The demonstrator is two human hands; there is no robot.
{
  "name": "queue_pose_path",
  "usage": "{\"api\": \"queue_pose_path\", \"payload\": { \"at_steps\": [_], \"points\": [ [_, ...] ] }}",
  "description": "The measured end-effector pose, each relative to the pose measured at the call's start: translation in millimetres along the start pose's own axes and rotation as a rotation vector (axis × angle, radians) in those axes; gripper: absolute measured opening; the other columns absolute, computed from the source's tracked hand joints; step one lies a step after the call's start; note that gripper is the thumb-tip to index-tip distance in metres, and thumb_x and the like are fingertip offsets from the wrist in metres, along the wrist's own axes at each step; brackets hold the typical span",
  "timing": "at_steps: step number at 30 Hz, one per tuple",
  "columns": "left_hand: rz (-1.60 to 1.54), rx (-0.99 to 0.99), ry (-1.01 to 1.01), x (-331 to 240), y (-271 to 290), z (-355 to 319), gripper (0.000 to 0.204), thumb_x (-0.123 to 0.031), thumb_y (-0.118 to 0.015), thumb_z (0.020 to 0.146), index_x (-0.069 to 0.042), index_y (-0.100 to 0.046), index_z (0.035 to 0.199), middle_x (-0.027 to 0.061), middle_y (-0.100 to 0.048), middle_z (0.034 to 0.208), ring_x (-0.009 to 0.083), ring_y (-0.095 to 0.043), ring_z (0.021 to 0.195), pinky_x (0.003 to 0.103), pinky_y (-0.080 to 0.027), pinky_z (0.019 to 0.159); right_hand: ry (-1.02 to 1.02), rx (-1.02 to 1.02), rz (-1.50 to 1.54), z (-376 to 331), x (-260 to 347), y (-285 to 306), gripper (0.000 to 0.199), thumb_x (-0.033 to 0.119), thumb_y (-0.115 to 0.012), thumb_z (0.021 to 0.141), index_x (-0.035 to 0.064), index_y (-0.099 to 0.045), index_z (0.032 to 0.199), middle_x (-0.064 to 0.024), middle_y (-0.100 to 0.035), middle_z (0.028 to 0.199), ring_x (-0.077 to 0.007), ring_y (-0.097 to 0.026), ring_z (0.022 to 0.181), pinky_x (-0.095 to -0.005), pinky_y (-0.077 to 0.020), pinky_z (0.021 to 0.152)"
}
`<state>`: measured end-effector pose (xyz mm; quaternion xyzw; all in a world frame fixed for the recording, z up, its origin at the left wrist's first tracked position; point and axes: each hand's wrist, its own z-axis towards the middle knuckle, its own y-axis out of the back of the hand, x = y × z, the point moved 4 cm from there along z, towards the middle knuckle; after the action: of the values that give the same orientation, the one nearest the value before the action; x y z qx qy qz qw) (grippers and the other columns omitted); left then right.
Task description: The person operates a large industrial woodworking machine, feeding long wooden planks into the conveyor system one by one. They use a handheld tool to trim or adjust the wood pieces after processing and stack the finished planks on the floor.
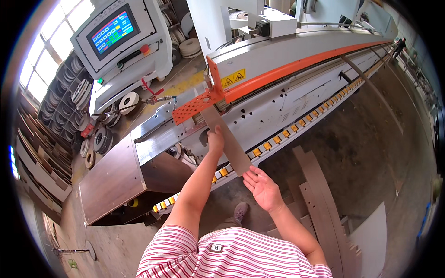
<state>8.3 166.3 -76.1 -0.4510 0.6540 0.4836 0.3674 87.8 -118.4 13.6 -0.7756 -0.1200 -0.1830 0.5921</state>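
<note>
A narrow grey-brown board (230, 147) slants from the infeed end of a long edge banding machine (287, 58) toward me. Its far end goes under the perforated orange guard (197, 105), which hides it. My left hand (215, 140) is closed on the board's left edge, partway along; its underside fingers are hidden. At the board's near end is my right hand (263, 189), palm turned up and fingers stretched out. Those fingertips meet the near corner of the board without wrapping round it.
A row of yellow-and-white rollers (277, 139) runs along the machine's near side. Brown boards (320, 199) are stacked at my right. A control panel with a lit screen (112, 32) stands at the far left, near rolls of edging (129, 102). Another person (399, 47) stands far off.
</note>
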Motion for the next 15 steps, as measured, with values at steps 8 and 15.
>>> {"api": "queue_pose_path", "payload": {
  "at_steps": [8,15],
  "points": [
    [0.043,0.034,-0.065,-9,-25,4,0.072,-0.052,-0.045,0.097,0.013,-0.039,0.127,0.0313,-0.055,0.124,0.0437,-0.054,0.116,0.044,-0.044,0.094,0.067,0.025,0.005,4,19,12,0.05,0.026,-0.056,0.09,-0.0011,-0.044,0.13,-0.023,-0.04,0.143,-0.0362,-0.03,0.14,-0.0466,-0.0195,0.119],
    [0.185,0.071,-0.055,-13,-103,36,0.075,-0.055,-0.037,0.098,0.013,-0.041,0.131,0.0375,-0.049,0.129,0.0476,-0.048,0.122,0.048,-0.039,0.103,0.187,-0.004,0.008,13,70,38,0.039,0.027,-0.053,0.094,0.001,-0.049,0.123,-0.0215,-0.05,0.134,-0.0363,-0.039,0.135,-0.0483,-0.0264,0.116]
  ]
}}
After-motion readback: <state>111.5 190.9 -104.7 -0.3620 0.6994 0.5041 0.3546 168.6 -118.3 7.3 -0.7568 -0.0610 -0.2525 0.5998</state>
